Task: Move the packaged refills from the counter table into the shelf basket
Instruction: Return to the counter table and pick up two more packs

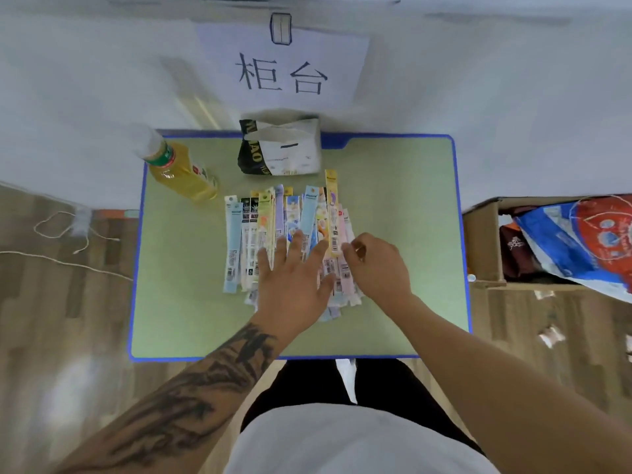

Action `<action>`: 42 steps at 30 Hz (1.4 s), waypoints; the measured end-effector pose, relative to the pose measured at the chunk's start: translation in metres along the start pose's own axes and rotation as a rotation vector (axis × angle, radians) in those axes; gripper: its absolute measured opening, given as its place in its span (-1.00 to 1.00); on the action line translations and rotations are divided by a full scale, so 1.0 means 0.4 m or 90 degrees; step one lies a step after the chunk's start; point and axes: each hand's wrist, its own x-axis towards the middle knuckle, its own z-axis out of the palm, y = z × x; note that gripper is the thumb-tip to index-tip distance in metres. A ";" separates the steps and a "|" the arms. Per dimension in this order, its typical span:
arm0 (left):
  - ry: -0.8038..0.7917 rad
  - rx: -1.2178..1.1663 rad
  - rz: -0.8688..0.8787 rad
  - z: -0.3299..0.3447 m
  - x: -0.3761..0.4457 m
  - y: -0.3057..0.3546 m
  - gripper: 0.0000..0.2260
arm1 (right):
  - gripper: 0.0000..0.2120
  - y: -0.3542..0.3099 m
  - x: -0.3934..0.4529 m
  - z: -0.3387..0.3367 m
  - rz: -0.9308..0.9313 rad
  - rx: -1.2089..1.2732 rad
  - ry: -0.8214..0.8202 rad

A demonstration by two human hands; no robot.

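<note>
Packaged refills (pixel 290 241) are lying side by side in one overlapping row at the middle of the counter table (pixel 393 200), long axes pointing away from the person; the row is holding well over a dozen slim packs, and the overlap is preventing an exact count. Two hands are working at its near end. The left hand (pixel 290 278) is pressing flat on the packs, its fingers straight and spread wide. The right hand (pixel 376 265), just beside it, is pinching one yellow refill pack (pixel 331 213) between curled fingers, and this pack is reaching farther from the hand than its neighbours. Beyond the left hand's fingertips one crumpled black-and-white bag (pixel 280 148) is sitting at the table's far edge; off to that hand's outer side one bottle of yellow liquid (pixel 178 169) is standing. Well to the right of the right hand, one cardboard box (pixel 485 244) is resting on the floor.
</note>
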 end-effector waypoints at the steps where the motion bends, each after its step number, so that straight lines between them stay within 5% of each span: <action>1: -0.001 -0.001 0.007 -0.002 0.003 -0.009 -0.42 | -0.67 -0.021 0.017 0.007 0.018 0.017 0.007; 14: 0.001 -0.103 0.015 0.004 -0.030 -0.062 -0.43 | -0.81 -0.062 0.048 0.032 0.152 0.206 0.060; 17: 0.033 -0.265 -0.004 -0.024 -0.034 -0.047 -0.46 | -0.76 -0.070 -0.007 0.002 0.142 0.311 0.052; 23: -0.072 -0.804 -0.203 -0.122 -0.032 -0.025 -0.72 | -0.70 -0.118 -0.178 -0.022 0.067 0.436 -0.093; 30: 0.018 -0.938 -0.254 -0.127 -0.090 -0.070 -0.80 | -0.68 -0.156 -0.180 0.001 -0.001 0.331 -0.194; 36: 0.038 -0.881 -0.327 -0.066 -0.104 -0.132 -0.83 | -0.64 -0.180 -0.036 0.057 0.048 0.032 -0.067; 42: -0.009 -0.851 -0.319 -0.036 -0.112 -0.143 -0.83 | -0.73 -0.183 -0.006 0.110 0.074 -0.052 -0.042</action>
